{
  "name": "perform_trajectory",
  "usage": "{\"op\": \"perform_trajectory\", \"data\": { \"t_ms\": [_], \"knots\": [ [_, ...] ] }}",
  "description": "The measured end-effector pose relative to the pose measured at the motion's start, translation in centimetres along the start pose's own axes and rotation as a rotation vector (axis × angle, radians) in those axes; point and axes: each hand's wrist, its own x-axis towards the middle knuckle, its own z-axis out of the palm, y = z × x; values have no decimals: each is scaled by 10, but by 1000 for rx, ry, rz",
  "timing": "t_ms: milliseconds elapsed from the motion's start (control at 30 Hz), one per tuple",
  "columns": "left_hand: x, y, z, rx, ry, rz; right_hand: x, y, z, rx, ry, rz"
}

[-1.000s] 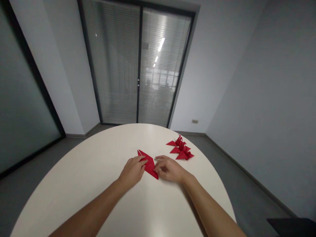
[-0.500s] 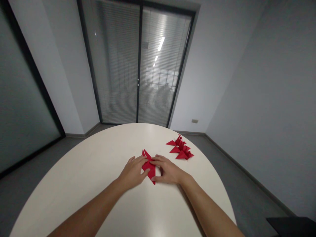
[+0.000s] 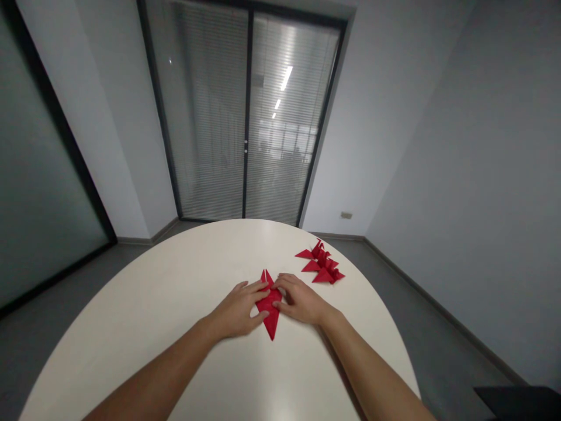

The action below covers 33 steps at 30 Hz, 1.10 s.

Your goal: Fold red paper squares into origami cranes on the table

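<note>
A folded red paper piece [image 3: 270,310], a long kite shape with two points at its far end, lies on the white round table [image 3: 175,304]. My left hand [image 3: 236,307] lies on its left side with fingers stretched over it and the thumb against its lower edge. My right hand [image 3: 300,298] presses on its right side, fingers flat on the paper.
Several finished red folded paper figures [image 3: 322,264] sit in a small pile to the far right of my hands. Beyond the table's far edge are a grey floor, a blind-covered glass door and grey walls. A dark object shows at the bottom right corner.
The red paper has turned clockwise on the table, its near tip swinging toward me. Both hands turned with it and stay on its two sides.
</note>
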Motion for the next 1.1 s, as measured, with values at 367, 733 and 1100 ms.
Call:
{"op": "perform_trajectory", "data": {
  "t_ms": [367, 733, 1100],
  "knots": [
    [7, -11, 7, 140, 187, -157, -1, 1, -2, -37, -126, 55],
    [7, -5, 1, 94, 177, -141, 0, -3, -3, -103, -128, 50],
    [0, -14, 2, 29, 173, 8, -1, 2, -2, -146, -95, -2]
  ]
}}
